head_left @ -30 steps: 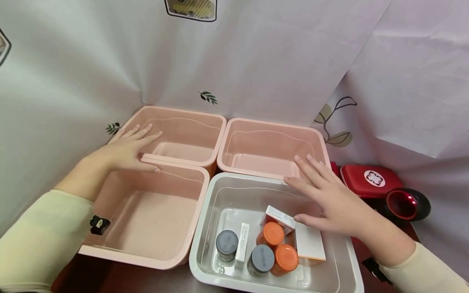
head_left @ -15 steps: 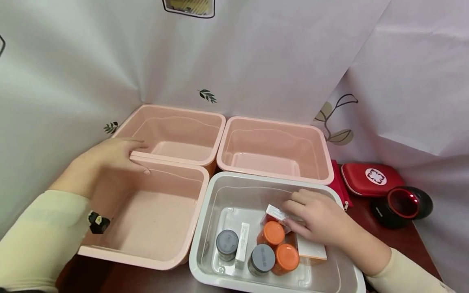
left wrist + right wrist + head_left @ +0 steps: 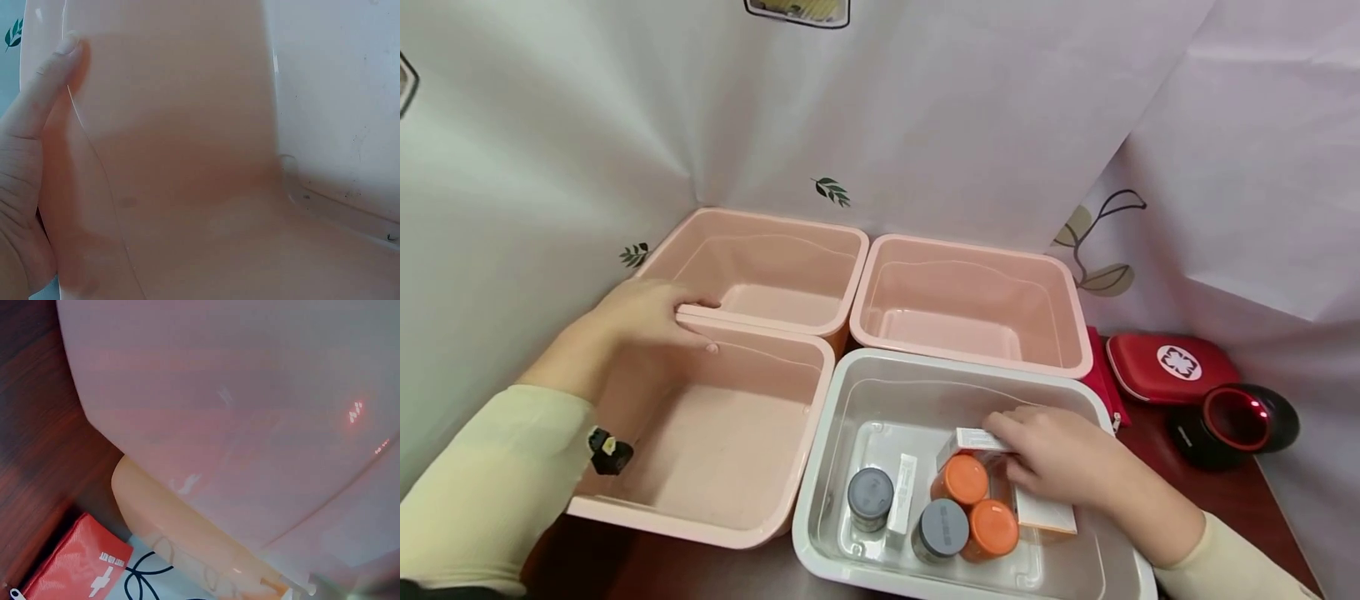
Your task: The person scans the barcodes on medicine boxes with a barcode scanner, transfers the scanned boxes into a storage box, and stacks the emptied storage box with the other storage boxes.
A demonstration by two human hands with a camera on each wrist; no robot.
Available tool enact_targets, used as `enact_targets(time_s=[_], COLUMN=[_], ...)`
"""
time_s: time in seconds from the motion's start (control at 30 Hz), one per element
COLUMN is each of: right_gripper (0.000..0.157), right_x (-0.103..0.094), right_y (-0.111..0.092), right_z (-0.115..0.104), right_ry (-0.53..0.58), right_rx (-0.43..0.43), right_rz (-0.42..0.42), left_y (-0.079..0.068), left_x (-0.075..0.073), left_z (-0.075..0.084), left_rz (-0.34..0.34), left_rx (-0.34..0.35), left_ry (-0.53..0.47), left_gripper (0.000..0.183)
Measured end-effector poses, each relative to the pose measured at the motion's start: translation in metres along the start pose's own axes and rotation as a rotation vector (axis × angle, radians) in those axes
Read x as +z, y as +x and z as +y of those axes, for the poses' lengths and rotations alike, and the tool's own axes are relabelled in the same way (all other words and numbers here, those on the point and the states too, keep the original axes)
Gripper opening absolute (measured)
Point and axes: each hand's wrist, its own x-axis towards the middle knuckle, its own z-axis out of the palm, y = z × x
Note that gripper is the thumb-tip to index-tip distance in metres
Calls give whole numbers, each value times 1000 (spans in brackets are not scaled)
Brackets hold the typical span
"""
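Note:
My left hand [image 3: 643, 315] holds the adjoining rims of the front-left pink bin [image 3: 722, 537] and the back-left pink bin [image 3: 782, 223], its thumb [image 3: 53, 78] inside the front one. My right hand [image 3: 1063, 458] reaches into the grey-white bin [image 3: 811, 500] and pinches a small white box [image 3: 976, 439]; its fingertips are partly hidden. Close by are two orange-lidded jars [image 3: 966, 479], two grey-lidded jars [image 3: 870, 493], a narrow white box [image 3: 902, 493] and a wider white box [image 3: 1043, 511], partly under the hand. The right wrist view shows no hand, only the bin's outer wall [image 3: 219, 394].
Another pink bin [image 3: 970, 250] stands behind the grey-white one. To the right are a red first-aid case [image 3: 1165, 367], a red pouch [image 3: 1101, 379] and a black round device [image 3: 1236, 421]. A white patterned sheet [image 3: 925, 117] hangs behind.
My right hand has come down from above the grey-white bin into it and taken hold of the small white box, which has turned slightly. My left hand has closed onto the pink rims.

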Motion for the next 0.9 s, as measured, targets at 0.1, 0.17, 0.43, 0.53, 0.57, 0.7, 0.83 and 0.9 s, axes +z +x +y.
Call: enact_targets(time_s=[0.1, 0.17, 0.43, 0.53, 0.57, 0.7, 0.83, 0.9], right_gripper=[30, 29, 34, 40, 42, 49, 49, 47], right_x=[-3, -4, -6, -8, -9, -12, -11, -10], right_y=[1, 0, -3, -4, -4, -8, -14, -18], right_z=[1, 1, 3, 5, 5, 6, 8, 10], right_ry=[10, 13, 77, 151, 175, 269, 365, 443], right_rx=[41, 59, 44, 9, 1, 10, 37, 32], right_rz=[10, 31, 194, 286, 305, 355, 486, 592], left_y=[0, 1, -1, 0, 0, 0, 0, -1], left_x=[-2, -3, -3, -3, -3, -3, -2, -1], left_z=[0, 0, 0, 1, 1, 0, 0, -1], left_rz=[7, 8, -17, -19, -20, -30, -33, -38], left_rx=[-11, -13, -24, -29, -31, -36, -35, -36], left_ry=[1, 4, -2, -6, -7, -15, -23, -22], left_gripper=[80, 80, 81, 82, 82, 82, 82, 83])
